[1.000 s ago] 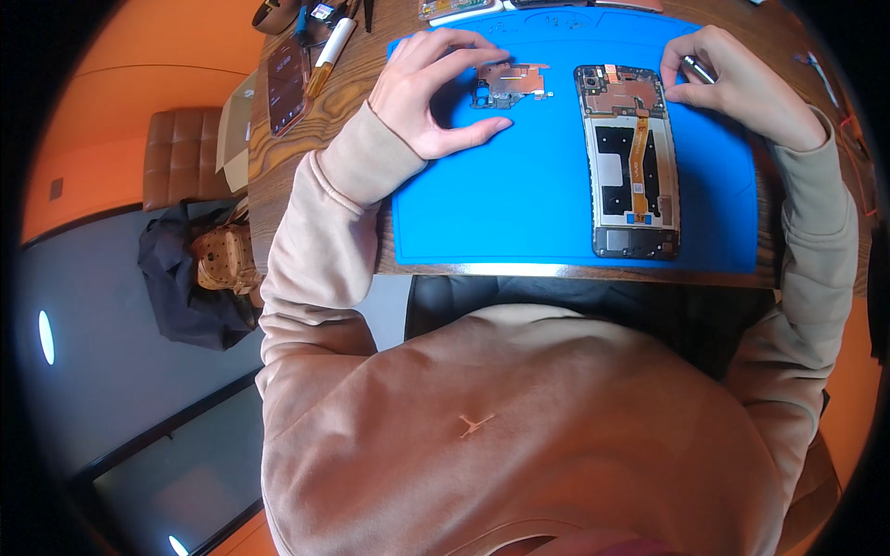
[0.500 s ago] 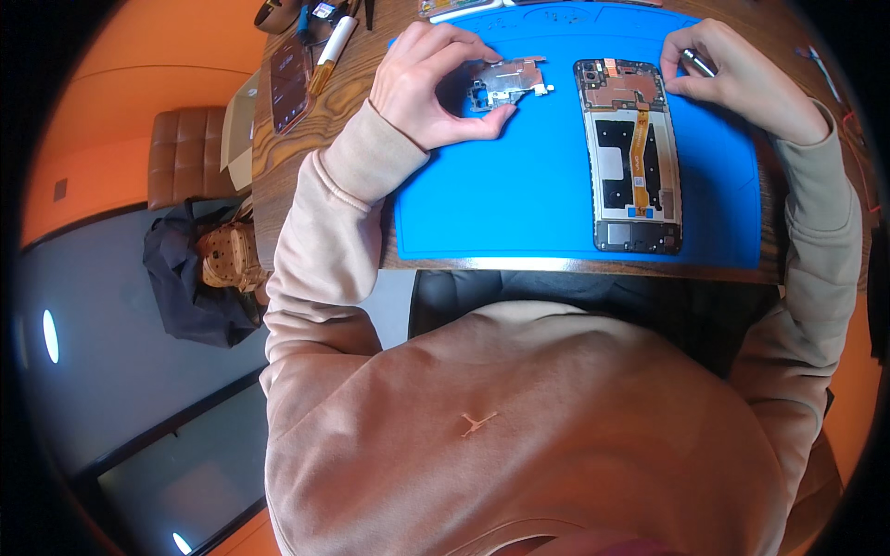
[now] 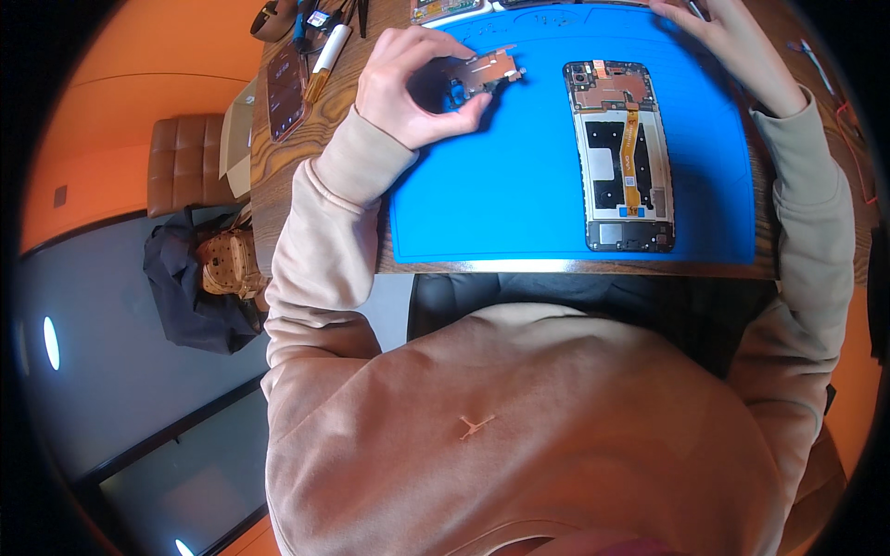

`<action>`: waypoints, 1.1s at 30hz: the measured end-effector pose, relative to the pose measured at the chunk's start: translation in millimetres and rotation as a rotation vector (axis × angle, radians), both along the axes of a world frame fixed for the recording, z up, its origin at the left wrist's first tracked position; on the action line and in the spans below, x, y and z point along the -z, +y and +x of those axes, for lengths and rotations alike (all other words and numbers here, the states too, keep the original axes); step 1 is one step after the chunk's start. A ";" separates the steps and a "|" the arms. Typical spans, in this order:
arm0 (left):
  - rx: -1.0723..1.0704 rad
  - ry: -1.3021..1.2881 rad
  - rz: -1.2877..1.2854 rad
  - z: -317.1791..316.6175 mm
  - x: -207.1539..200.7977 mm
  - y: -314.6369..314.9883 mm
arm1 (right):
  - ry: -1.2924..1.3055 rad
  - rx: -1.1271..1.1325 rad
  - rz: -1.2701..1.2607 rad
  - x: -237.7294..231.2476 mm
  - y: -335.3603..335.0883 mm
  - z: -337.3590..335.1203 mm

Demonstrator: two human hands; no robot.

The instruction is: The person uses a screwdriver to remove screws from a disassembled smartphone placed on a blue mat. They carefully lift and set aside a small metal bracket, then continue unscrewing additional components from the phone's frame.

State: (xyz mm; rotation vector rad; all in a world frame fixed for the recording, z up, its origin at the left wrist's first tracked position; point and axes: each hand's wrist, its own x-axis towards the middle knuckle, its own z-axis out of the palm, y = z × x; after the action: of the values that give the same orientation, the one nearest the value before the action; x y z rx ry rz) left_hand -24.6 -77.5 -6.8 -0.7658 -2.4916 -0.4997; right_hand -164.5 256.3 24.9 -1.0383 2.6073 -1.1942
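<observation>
My left hand (image 3: 408, 83) pinches a phone circuit board (image 3: 491, 69) between thumb and fingers, held above the left part of the blue mat (image 3: 491, 195). The board has coppery shielding and small tabs along its edge. To the right, an opened phone (image 3: 623, 157) lies lengthwise on the mat, its inside showing with an orange ribbon cable down the middle. My right hand (image 3: 718, 32) is at the far right corner of the mat, cut off by the picture's top edge. A slim metallic tool (image 3: 693, 9) shows between its fingers, mostly hidden.
A phone with a lit screen (image 3: 289, 93) and a white-handled brush (image 3: 328, 60) lie left of the mat on the wooden table (image 3: 278, 190). Small bits and trays (image 3: 450, 9) line the far edge. Tweezers (image 3: 811, 60) and a red cable (image 3: 853, 139) lie at right.
My right hand has moved away toward the far edge, still with the metallic tool. My left hand has shifted slightly left and tilted the board.
</observation>
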 end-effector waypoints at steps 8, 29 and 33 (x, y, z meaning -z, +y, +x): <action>-0.048 -0.233 0.316 -2.4 5.0 -20.5 | 0.374 -0.025 0.052 22.1 -7.7 3.3; 0.091 -0.823 1.162 -5.9 3.9 -13.1 | 0.438 -0.449 -0.029 20.3 -61.7 55.1; 0.134 -0.803 1.159 -7.3 2.9 -9.5 | 0.674 -0.422 0.121 30.8 -97.4 62.4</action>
State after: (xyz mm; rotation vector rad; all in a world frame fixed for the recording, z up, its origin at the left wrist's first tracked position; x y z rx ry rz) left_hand -31.9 -87.0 -9.8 -0.2315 -2.1133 -2.3529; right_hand -102.1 159.0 -5.9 -2.1184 2.6014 -0.6519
